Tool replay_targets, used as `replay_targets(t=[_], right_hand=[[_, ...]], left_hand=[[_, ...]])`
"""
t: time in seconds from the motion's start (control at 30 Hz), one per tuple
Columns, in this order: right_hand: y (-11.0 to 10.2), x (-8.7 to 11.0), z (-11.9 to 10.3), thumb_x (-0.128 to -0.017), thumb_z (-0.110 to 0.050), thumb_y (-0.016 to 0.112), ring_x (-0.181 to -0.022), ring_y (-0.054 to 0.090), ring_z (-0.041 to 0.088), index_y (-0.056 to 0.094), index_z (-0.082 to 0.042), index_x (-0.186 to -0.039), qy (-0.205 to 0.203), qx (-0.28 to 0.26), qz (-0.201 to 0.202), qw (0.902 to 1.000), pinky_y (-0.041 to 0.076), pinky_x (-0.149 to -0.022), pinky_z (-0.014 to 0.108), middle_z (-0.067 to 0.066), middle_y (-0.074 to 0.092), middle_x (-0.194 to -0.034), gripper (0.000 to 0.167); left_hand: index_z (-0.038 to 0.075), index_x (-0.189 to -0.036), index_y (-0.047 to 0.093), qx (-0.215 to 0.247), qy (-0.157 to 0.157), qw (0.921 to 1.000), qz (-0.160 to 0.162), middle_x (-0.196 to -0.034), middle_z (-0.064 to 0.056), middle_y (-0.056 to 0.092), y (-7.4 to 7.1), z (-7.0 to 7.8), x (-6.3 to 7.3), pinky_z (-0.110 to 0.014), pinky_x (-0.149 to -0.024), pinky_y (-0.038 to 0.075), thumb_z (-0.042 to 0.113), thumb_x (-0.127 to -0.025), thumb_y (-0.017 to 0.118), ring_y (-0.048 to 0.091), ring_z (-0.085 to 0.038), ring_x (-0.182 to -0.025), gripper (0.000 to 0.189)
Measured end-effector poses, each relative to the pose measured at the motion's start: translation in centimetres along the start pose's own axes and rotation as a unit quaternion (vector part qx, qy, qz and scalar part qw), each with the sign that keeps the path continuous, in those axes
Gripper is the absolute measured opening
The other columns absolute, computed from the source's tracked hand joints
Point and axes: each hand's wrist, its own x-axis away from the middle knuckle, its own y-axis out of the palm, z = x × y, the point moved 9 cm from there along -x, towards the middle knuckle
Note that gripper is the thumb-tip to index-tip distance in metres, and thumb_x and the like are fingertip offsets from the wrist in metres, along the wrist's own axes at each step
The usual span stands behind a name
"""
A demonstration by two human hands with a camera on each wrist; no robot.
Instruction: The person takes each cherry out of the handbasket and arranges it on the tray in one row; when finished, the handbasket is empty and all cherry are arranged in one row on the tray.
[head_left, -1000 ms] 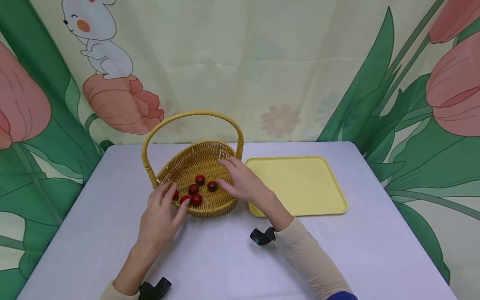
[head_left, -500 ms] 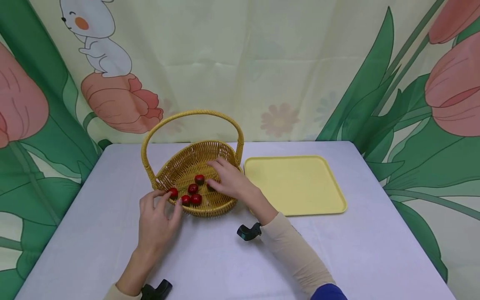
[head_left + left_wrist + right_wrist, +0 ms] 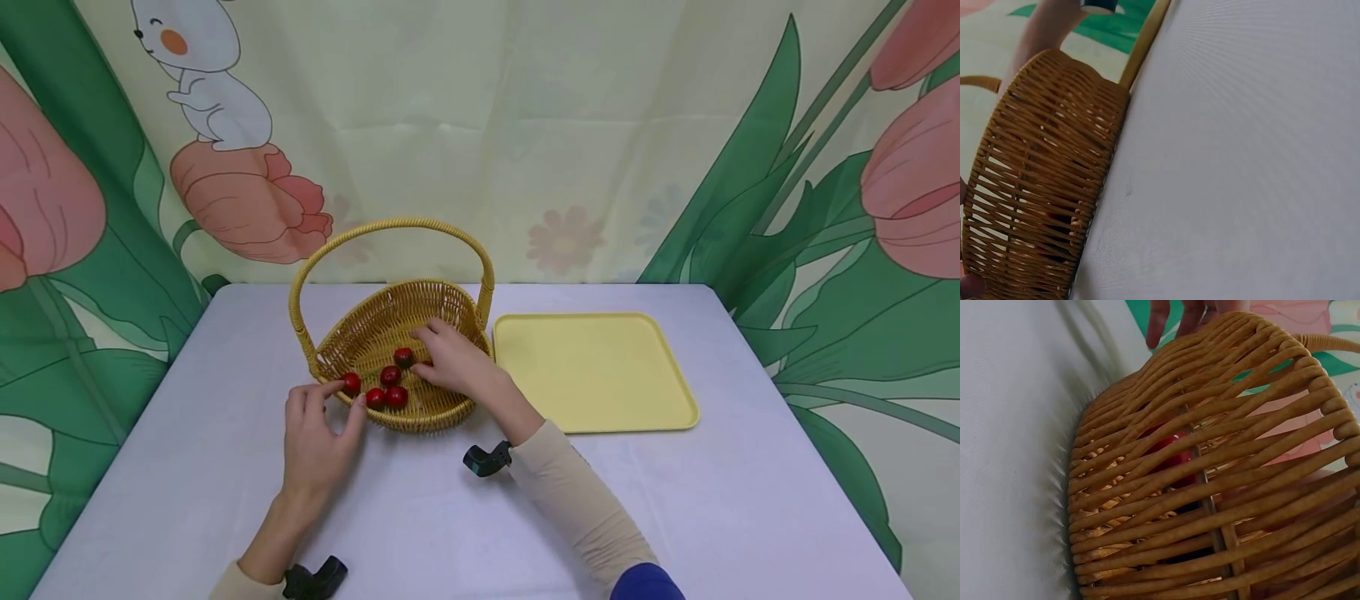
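A gold wicker basket [image 3: 427, 423] with a tall handle holds several shiny dark red cherries [image 3: 397, 397]. My left hand [image 3: 318, 442] is at the basket's front left rim. Its forefinger and thumb tips touch the rim, close to a cherry [image 3: 350, 383]; the other fingers hang relaxed outside. My right hand [image 3: 459, 365] reaches over the right rim into the basket. Its thumb and fingers are spread around one cherry [image 3: 428, 364], mostly hidden by the hand. In the right wrist view, red cherries [image 3: 1172, 456] show through the weave, and left-hand fingers [image 3: 1159, 325] hang beyond the basket.
To the basket's right lies a pale yellow rectangular tray [image 3: 596, 375]. Both stand on a white-covered table [image 3: 420, 517]. A printed curtain [image 3: 450, 142] hangs behind. Black wrist cameras [image 3: 487, 458] sit on both wrists.
My right hand has moved left and deeper into the basket, covering most of one cherry. The left hand has drawn back from above the cherries to the front rim.
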Motion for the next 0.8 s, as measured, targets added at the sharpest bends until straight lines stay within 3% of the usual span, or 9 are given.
replay_targets(t=[0.17,0.33,0.53,0.63,0.8], right_hand=[[0.6,0.1,0.5,-0.095,-0.031,0.068,-0.114,0.062,0.022,0.059,-0.004,-0.133,0.033,0.018,-0.032,0.9988,0.053,-0.098,0.033,0.012,0.056,-0.131,0.048],[1.3,0.2,0.9,-0.093,-0.036,0.07,-0.099,0.062,0.019,0.062,-0.006,-0.128,0.058,0.035,-0.075,0.9949,0.054,-0.086,0.032,0.012,0.06,-0.122,0.046],[2.0,0.2,0.8,-0.094,-0.032,0.07,-0.082,0.055,0.013,0.067,-0.01,-0.112,0.04,0.049,-0.092,0.9938,0.046,-0.071,0.025,0.006,0.061,-0.105,0.029],[2.1,0.1,0.7,-0.095,-0.028,0.07,-0.083,0.056,0.012,0.068,-0.011,-0.108,0.03,0.05,-0.092,0.994,0.046,-0.071,0.024,0.004,0.062,-0.101,0.022],[1.9,0.0,0.5,-0.095,-0.026,0.068,-0.092,0.058,0.014,0.069,-0.012,-0.114,0.025,0.059,-0.086,0.9943,0.05,-0.076,0.027,0.004,0.065,-0.106,0.023]], left_hand=[[-0.005,-0.114,0.06,0.014,-0.023,0.9995,-0.014,-0.106,-0.019,0.052,0.3,-0.6,0.1,-0.033,-0.082,0.041,0.02,-0.087,0.071,0.053,-0.029,-0.102,0.039],[-0.004,-0.115,0.06,0.01,-0.032,0.999,-0.028,-0.107,-0.017,0.053,0.4,-0.8,0.1,-0.032,-0.082,0.039,0.022,-0.088,0.071,0.053,-0.028,-0.101,0.039],[-0.003,-0.116,0.059,-0.015,-0.035,0.9986,-0.038,-0.108,-0.016,0.055,0.4,-0.7,0.2,-0.042,-0.079,0.043,0.024,-0.09,0.069,0.054,-0.029,-0.101,0.039],[-0.003,-0.116,0.06,-0.024,-0.033,0.9985,-0.037,-0.107,-0.016,0.056,0.3,-0.6,0.2,-0.044,-0.077,0.046,0.026,-0.09,0.069,0.055,-0.03,-0.101,0.04],[-0.001,-0.118,0.06,-0.047,-0.016,0.9982,-0.034,-0.108,-0.016,0.058,0.1,-0.4,0.1,-0.049,-0.072,0.05,0.028,-0.091,0.067,0.057,-0.031,-0.101,0.04]])
